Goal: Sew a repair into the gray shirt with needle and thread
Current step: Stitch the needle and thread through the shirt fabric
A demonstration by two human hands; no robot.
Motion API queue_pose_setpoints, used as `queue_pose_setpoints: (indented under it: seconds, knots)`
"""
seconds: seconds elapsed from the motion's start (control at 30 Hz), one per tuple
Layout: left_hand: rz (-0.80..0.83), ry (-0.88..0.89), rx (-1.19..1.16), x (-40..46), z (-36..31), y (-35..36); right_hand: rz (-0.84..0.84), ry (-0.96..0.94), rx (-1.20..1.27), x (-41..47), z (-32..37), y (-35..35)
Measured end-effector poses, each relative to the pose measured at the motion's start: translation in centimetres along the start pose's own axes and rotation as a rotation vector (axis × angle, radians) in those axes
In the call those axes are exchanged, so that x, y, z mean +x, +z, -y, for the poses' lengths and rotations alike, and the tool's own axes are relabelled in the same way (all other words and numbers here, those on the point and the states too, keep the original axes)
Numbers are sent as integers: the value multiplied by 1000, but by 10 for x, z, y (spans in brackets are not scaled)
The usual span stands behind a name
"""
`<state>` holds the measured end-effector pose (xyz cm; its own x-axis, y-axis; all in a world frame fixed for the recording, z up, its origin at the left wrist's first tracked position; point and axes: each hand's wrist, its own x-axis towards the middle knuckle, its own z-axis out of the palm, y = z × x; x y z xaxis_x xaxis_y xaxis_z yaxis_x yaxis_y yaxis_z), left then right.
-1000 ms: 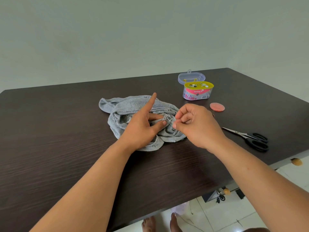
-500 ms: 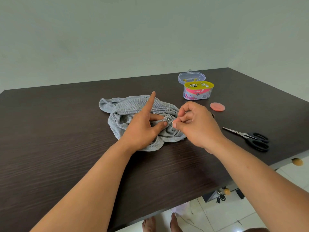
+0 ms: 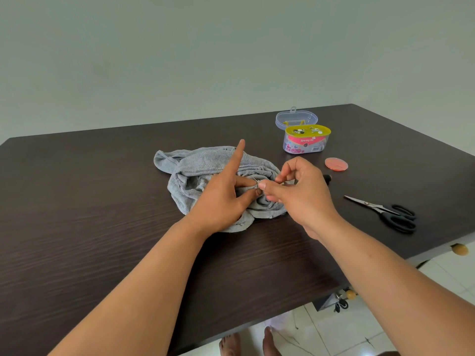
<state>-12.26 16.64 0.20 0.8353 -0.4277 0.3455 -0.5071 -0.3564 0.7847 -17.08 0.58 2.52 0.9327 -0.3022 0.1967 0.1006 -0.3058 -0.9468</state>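
Dark wood-grain table (image 3: pixel 77 227) bearing a crumpled gray shirt (image 3: pixel 205 163), an open sewing kit box (image 3: pixel 305 142) near its far edge, a pink disc (image 3: pixel 336 164), and black-handled scissors (image 3: pixel 385 210) at right.

Bare dark table (image 3: pixel 77 201) left of gray shirt (image 3: pixel 205 163), sewing kit (image 3: pixel 305 140), pink disc (image 3: pixel 336 164), scissors (image 3: pixel 385 211) crowding right side

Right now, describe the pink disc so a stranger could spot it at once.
Start at the dark wooden table and find the clear plastic sewing kit box with its yellow tray near the far right. Just in front of it lies the small flat pink round disc, the only pink round thing, beyond the black-handled scissors.
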Motion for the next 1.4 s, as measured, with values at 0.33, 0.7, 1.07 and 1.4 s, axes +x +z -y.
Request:
queue_pose_setpoints:
  seconds: [0.33,0.7,1.07,1.4]
  knots:
    - [0,6,45,0,-1,0,31,-94,-216,17,14,-7]
    - [17,28,48,-1,0,1,328,34,-454,27,30,4]
    - [43,4,46,-1,-2,-1,190,18,-165,35,28,5]
    - [41,-10,48,0,-2,-2,82,74,194,34,54,-2]
